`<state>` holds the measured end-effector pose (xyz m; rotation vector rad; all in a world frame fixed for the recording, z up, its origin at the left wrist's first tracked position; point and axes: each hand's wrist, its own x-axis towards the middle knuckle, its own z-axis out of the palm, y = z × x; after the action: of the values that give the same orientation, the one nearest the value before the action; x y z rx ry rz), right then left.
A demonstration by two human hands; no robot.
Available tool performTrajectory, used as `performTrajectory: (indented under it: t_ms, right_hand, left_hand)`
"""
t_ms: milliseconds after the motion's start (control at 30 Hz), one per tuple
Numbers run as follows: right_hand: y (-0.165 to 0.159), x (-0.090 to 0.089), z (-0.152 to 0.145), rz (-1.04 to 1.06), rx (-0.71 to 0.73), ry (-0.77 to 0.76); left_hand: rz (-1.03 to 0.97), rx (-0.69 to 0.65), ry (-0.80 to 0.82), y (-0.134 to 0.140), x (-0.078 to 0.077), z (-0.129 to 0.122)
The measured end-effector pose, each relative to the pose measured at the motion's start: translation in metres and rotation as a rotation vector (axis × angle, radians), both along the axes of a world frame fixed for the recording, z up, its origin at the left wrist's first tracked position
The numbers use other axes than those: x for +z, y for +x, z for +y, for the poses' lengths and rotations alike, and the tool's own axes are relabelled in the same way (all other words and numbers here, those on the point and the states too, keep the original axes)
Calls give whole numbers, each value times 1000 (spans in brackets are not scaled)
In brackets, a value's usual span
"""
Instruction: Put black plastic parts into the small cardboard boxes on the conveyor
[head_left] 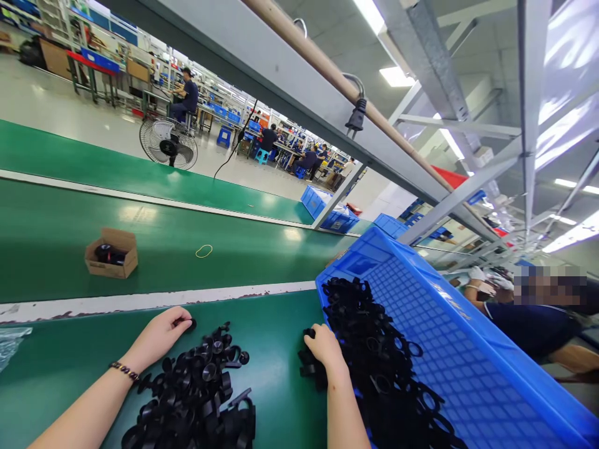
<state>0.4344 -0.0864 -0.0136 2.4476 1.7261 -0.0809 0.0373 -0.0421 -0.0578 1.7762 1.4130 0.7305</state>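
Lying nearest on the green worktop, a heap of black round parts looked light, stiff and smooth, probably plastic, so likely slippery on their glossy faces and best pinched by the rim. Just beyond, the left hand pinched a small black piece between thumb and fingers; the right hand curled over a black cluster beside the blue mesh crate, its grip impossible to tell. Farther off stood an open cardboard box.

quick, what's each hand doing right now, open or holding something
Left hand: closed, fingertips pinching a small black part.
Right hand: fingers curled at black pieces beside the blue crate; whether its grip holds one cannot be told.
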Motion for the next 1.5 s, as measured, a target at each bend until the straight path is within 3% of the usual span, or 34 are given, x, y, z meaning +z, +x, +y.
performTrajectory:
  t_ms: [167,367,467,600,733,967,1200,1500]
  right_hand:
    - [-43,3,17,99,186,107]
    - [-99,5,46,123,350,389]
    - [-128,-6,57,165,424,444]
    - [-152,-27,56,300,528,409]
    - [-153,-36,52,389,553,460]
    - [-152,-42,59,456,615,472]
    - [-151,-43,62,387,566,512]
    - [-155,-41,58,448,706,475]
  left_hand:
    - [-18,-3,13,0,-3,1]
    - [-60,3,35,1,-1,2]
    - [-66,28,81,1,-1,2]
    - [-97,88,78,2,-1,1]
    - [-206,156,4,2,-3,0]
    - [-366,135,-121,2,-6,3]
    - [-364,127,-128,4,-3,4]
    - [-310,97,-133,1,-8,4]
